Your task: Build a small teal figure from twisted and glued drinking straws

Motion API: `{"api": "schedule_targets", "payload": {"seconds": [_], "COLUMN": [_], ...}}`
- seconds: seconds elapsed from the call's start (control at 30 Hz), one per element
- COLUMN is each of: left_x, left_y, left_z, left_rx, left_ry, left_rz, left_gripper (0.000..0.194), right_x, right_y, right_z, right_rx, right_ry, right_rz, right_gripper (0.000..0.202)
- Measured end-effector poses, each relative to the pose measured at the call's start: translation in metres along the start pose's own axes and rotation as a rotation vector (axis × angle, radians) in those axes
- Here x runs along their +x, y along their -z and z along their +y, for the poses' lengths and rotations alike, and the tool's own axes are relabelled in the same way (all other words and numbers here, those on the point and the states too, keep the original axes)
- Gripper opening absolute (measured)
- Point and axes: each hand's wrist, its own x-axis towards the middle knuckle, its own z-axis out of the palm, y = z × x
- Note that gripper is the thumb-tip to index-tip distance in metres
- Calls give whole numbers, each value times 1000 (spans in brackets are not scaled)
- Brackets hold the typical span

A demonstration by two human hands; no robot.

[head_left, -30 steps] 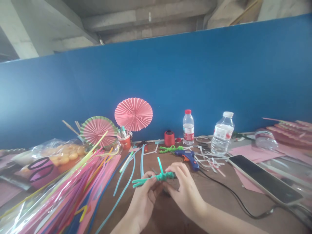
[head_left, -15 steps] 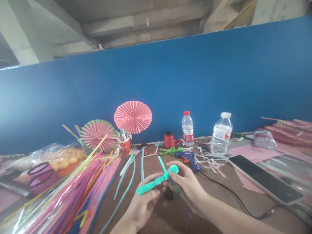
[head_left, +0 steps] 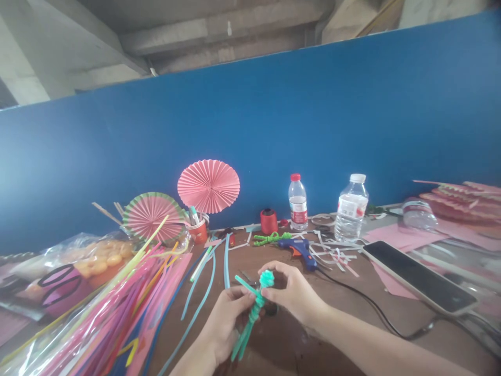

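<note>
A twisted turquoise pipe-cleaner figure (head_left: pixel 255 309) is held between both hands above the brown table. Its rounded, coiled end points up and away, and its straight strands hang down toward me. My left hand (head_left: pixel 227 318) pinches the middle, where one loose strand sticks out to the upper left. The fingers of my right hand (head_left: pixel 291 290) close on the figure just below the coiled end. Behind the hands, a blue glue gun (head_left: pixel 299 249) lies beside a green twisted pipe-cleaner piece (head_left: pixel 273 238).
Colourful pipe cleaners (head_left: pixel 113 313) in plastic spread over the left side. Paper fans (head_left: pixel 209 186), a pen cup (head_left: pixel 198 231), red thread spool (head_left: pixel 269 222) and two bottles (head_left: pixel 299 203) stand behind. A phone (head_left: pixel 418 277) and pink paper lie right; the black cord (head_left: pixel 364 298) crosses the table.
The turquoise figure has turned more upright, its strands swinging from the left to point down toward me. Its loose strand now leans left. The whole view has shifted slightly.
</note>
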Motion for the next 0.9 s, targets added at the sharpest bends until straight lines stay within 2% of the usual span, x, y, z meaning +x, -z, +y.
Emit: {"api": "schedule_targets", "payload": {"seconds": [0.1, 0.4, 0.7, 0.9], "left_x": [0, -4, -7, -12], "left_y": [2, -2, 6, 5], "left_z": [-1, 1, 1, 1], "left_rx": [3, 130, 34, -49], "left_ry": [26, 38, 192, 265], "left_rz": [6, -86, -133, -227], "left_gripper": [12, 19, 11, 10], "right_x": [1, 2, -1, 0], "right_y": [0, 1, 0, -2], "right_z": [1, 8, 5, 7], "right_rx": [-13, -56, 4, 125], "right_ry": [-5, 19, 16, -1], "right_rz": [-6, -19, -101, -198], "right_gripper": [26, 25, 24, 28]}}
